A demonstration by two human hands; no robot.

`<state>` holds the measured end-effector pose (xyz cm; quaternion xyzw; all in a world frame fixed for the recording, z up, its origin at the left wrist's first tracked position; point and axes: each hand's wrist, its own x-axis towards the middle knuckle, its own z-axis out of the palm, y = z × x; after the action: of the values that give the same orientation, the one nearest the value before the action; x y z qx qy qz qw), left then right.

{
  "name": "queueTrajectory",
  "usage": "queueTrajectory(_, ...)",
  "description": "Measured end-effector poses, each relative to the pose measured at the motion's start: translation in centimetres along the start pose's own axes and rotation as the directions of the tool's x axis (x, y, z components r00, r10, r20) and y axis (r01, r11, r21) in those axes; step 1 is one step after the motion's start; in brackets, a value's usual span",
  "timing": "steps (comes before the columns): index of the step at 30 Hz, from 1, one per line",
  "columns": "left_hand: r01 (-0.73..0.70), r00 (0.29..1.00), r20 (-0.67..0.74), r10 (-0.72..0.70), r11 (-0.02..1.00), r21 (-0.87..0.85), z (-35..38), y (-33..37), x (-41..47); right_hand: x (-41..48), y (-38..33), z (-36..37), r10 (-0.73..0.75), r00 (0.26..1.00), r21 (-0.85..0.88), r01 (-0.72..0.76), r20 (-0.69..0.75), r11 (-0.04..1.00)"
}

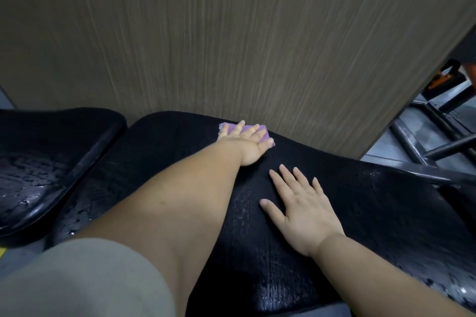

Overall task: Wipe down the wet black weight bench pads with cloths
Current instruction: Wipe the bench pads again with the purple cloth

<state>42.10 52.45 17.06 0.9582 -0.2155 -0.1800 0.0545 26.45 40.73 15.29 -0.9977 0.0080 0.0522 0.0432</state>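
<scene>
A long black bench pad (373, 213) fills the lower middle, wet and beaded with droplets. My left hand (248, 143) reaches to its far edge and presses flat on a purple cloth (247, 128), fingers straight, right against the wall. My right hand (302, 207) lies flat on the pad nearer to me, fingers spread, holding nothing. A second black pad (46, 162), also wet, sits to the left, tilted.
A brown wood-grain wall panel (231, 33) stands directly behind the pad. Black metal frame bars (438, 152) run at the right, with orange equipment (443, 80) beyond. Grey floor shows at the lower left.
</scene>
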Motion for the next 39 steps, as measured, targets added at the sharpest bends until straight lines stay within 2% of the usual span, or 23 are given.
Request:
queueTrajectory(8, 0.058, 0.998, -0.027, -0.058, 0.998, -0.004, -0.6, -0.1, 3.0, 0.7, 0.1, 0.3, 0.009, 1.0, 0.018, -0.009, 0.005, 1.0)
queueTrajectory(15, 0.021, 1.0, -0.02, -0.021, 1.0, 0.011, -0.4, -0.2, 1.7, 0.8, 0.3, 0.3, 0.018, 1.0, 0.027, -0.018, -0.015, 0.999)
queueTrajectory(23, -0.087, 0.995, 0.047, 0.088, 0.996, -0.019, 2.0, -1.7, -6.6, 1.0, 0.3, 0.3, 0.032, 0.999, 0.031, -0.031, -0.027, 0.999)
queueTrajectory(29, -0.113, 0.99, 0.08, 0.114, 0.993, -0.026, 4.5, -2.3, -13.5, 0.6, -0.1, 0.3, 0.036, 0.999, 0.028, -0.035, -0.021, 0.999)
queueTrajectory(39, -0.137, 0.986, 0.101, 0.136, 0.991, 0.003, 6.8, -2.3, -19.9, 0.3, -0.8, 0.2, 0.104, 0.995, -0.006, -0.104, 0.008, 0.995)
